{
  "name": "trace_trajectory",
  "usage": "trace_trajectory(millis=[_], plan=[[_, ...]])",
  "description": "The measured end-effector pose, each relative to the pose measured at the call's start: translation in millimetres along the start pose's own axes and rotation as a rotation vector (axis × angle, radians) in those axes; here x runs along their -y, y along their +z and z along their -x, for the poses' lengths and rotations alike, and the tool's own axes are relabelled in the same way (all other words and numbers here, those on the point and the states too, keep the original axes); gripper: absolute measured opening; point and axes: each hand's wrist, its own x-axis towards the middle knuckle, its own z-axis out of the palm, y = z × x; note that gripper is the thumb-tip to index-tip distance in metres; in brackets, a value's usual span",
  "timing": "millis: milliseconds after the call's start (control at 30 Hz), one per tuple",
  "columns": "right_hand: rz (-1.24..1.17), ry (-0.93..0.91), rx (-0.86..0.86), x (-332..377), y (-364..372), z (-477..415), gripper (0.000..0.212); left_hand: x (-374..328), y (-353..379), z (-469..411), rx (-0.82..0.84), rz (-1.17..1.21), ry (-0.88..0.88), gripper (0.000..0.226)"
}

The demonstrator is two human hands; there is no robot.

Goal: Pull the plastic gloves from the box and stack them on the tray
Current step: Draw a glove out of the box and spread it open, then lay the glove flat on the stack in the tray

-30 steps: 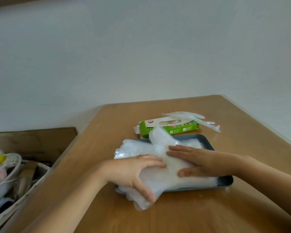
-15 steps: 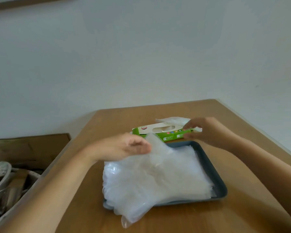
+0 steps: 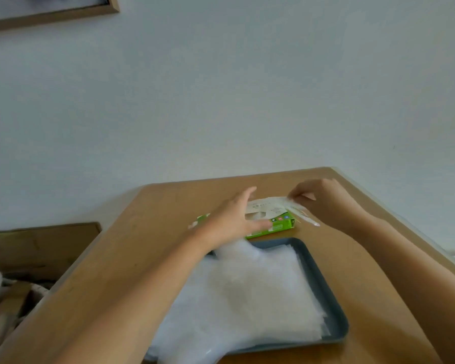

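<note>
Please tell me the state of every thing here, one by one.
Box: lying flat under the left hand.
Glove: pinched by the right hand at the box.
Stack of gloves: on the tray, overhanging its near edge.
Tray: on the table, loaded.

Wooden table [image 3: 155, 232], framed picture [image 3: 50, 15] — upper left, cluttered basket [image 3: 38, 288]

Lit softly and evenly, fairly bright, with no source in view. Only faint, diffuse shadows on the surface [image 3: 153, 232] beneath the forearms and along the tray [image 3: 339, 329] rim. Dull sheen on the stacked gloves [image 3: 247, 298], without hard glare. Slight motion smear on the left grip [image 3: 231, 219], the right grip [image 3: 323, 200] and the glove [image 3: 304, 218] pinched there. Wide-angle bending toward the edges: tilted picture frame [image 3: 50, 14] top left, soft, smeared basket [image 3: 0, 311] bottom left.
</note>
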Motion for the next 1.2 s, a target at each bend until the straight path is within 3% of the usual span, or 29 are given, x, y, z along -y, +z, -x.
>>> trace_trajectory(millis=[133,200,267,367,467,533,600,700,767,833,1000,1200], plan=[[0.005,-0.152,0.161,43,-32,7,0.019,-28,-10,6,-0.164,0.068,0.167,0.076],[-0.075,-0.148,0.234,58,-51,12,0.019,-39,-17,10,-0.142,0.118,0.237,0.050],[-0.272,-0.154,0.282,66,-65,15,0.021,-48,-24,15,-0.033,0.199,0.232,0.027],[-0.691,-0.144,0.217,65,-69,16,0.010,-58,-35,25,0.065,0.301,0.200,0.016],[-1.200,0.064,0.097,56,-63,7,0.038,-63,-42,36,0.052,0.607,0.146,0.017],[-1.354,0.196,0.154,53,-57,3,0.058,-63,-46,39,0.016,0.875,0.112,0.012],[-1.390,0.222,0.298,52,-47,5,0.078,-60,-48,38,-0.051,1.139,0.047,0.015],[-1.338,-0.009,0.540,47,-29,11,0.098,-54,-53,35,-0.162,1.465,-0.146,0.025],[-1.162,-0.146,0.693,51,-18,18,0.088,-47,-53,32,-0.214,1.622,-0.224,0.029],[-1.029,-0.100,0.794,59,-10,23,0.078,-40,-53,30,-0.267,1.703,-0.257,0.028],[-1.066,0.037,0.676,70,0,28,0.068,-15,-57,30,-0.292,1.829,-0.162,0.021],[-1.261,0.161,0.623,75,-8,28,0.042,-3,-57,38,-0.344,1.747,-0.125,0.030]])
